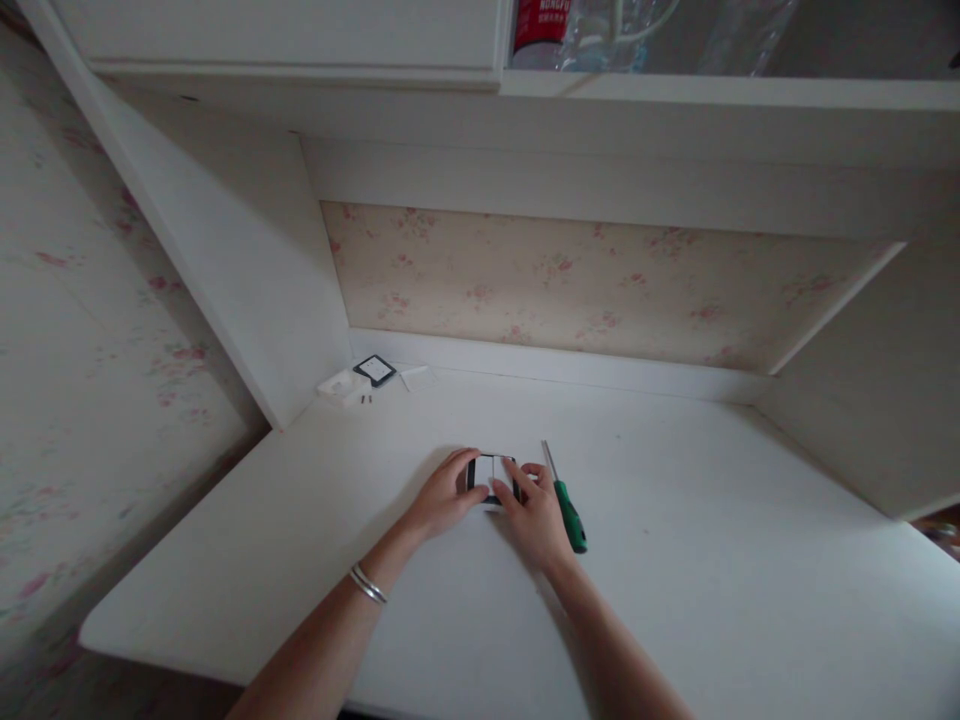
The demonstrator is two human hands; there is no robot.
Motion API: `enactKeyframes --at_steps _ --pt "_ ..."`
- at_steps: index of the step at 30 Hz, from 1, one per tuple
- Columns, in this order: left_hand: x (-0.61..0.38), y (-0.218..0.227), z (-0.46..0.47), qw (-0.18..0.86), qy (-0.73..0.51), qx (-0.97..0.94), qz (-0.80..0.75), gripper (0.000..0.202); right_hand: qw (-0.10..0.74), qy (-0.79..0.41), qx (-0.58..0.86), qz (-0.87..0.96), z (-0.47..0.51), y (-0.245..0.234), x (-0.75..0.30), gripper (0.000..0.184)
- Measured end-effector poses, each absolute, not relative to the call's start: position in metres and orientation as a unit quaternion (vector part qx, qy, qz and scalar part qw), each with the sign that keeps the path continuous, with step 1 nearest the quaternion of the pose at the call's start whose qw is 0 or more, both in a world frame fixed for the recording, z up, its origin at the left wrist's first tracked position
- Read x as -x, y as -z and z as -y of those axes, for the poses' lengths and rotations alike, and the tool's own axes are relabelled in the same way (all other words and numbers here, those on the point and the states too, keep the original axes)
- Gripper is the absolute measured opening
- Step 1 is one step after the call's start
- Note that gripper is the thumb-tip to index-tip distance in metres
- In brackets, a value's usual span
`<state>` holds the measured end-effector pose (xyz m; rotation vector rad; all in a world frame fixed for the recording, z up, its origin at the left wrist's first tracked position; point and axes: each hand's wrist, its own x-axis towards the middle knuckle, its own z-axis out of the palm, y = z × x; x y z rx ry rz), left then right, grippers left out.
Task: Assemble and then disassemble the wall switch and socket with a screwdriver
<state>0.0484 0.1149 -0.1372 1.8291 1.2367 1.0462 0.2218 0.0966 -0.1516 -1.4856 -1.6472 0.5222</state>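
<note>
Above the white desk, near its middle, a small square light switch (486, 478) shows two white rocker halves in a dark frame. My left hand (448, 492) grips its left side, fingers at the far edge and thumb on the near face. On the right side, my right hand (536, 505) holds it too, with thumb and index finger pressed on the white face. A screwdriver (570, 512) with a green handle lies just right of my right hand, its shaft pointing away from me.
At the desk's back left corner sit a white plastic box (343, 388), a dark-framed square plate (375, 370), a thin white piece (415, 375) and small screws (366, 400). Overhead, a cabinet shelf (712, 92) holds a red-labelled bottle (541, 25) and clear plastic. White side panels flank the desk (712, 600).
</note>
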Motion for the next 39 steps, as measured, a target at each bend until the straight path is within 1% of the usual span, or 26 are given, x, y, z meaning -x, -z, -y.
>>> enactKeyframes --at_steps 6,11,19,23,29,36,39 --pt "-0.0492 0.1371 -0.1145 0.343 -0.406 -0.699 -0.479 0.049 0.418 -0.215 0.593 0.654 -0.0970 0.1510 -0.2211 0.042" --pt "-0.0497 0.1409 -0.1161 0.340 -0.411 -0.701 -0.474 0.050 0.400 -0.206 0.591 0.670 -0.0975 0.1477 -0.2204 0.040" --pt "-0.0494 0.1439 -0.1175 0.343 -0.407 -0.700 -0.476 0.051 0.381 -0.156 0.587 0.697 -0.0976 0.1467 -0.2197 0.036" --pt "-0.0493 0.1450 -0.1185 0.341 -0.410 -0.700 -0.475 0.051 0.378 -0.153 0.590 0.697 -0.0978 0.1480 -0.2199 0.036" --pt "-0.0496 0.1436 -0.1176 0.346 -0.411 -0.695 -0.478 0.051 0.392 -0.168 0.581 0.694 -0.0966 0.1478 -0.2202 0.037" --pt "-0.0478 0.1396 -0.1167 0.366 -0.410 -0.687 -0.476 0.049 0.414 -0.249 0.585 0.651 -0.0916 0.1467 -0.2252 0.043" --pt "-0.0466 0.1393 -0.1176 0.366 -0.409 -0.688 -0.475 0.047 0.419 -0.253 0.590 0.642 -0.0918 0.1478 -0.2265 0.041"
